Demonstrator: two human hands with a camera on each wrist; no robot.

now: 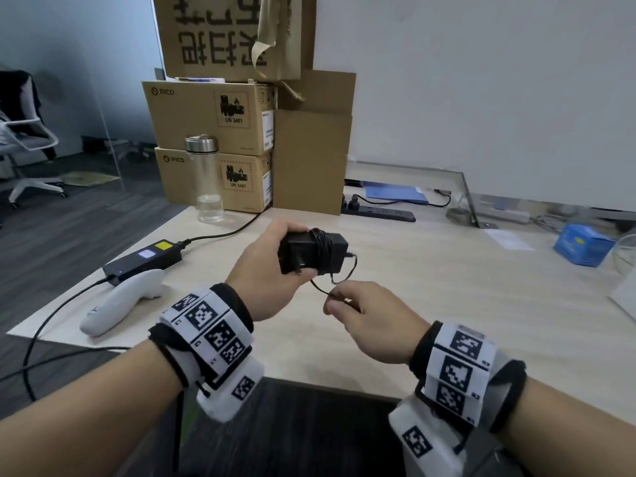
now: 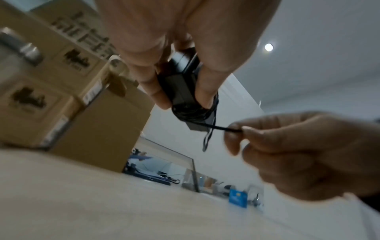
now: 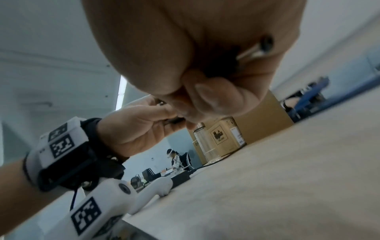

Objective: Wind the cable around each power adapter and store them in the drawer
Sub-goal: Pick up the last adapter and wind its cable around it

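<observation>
L hand (image 1: 265,270) round adapter (image 1: 311,251), cable (image 1: 321,285) in R hand (image 1: 368,318)

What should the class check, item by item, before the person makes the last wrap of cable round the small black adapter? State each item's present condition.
1. Left hand grips the small adapter firmly: ok.
2. Right hand pinches the loose cable: ok.
3. Earlier coils sit tight round the body: ok.
4. Plug tip held inside the right hand, free to tuck: ok.
5. Drawer open and ready: cannot tell, none in view.
6. Second adapter on the desk wound: not ok, its cables trail off.
</observation>
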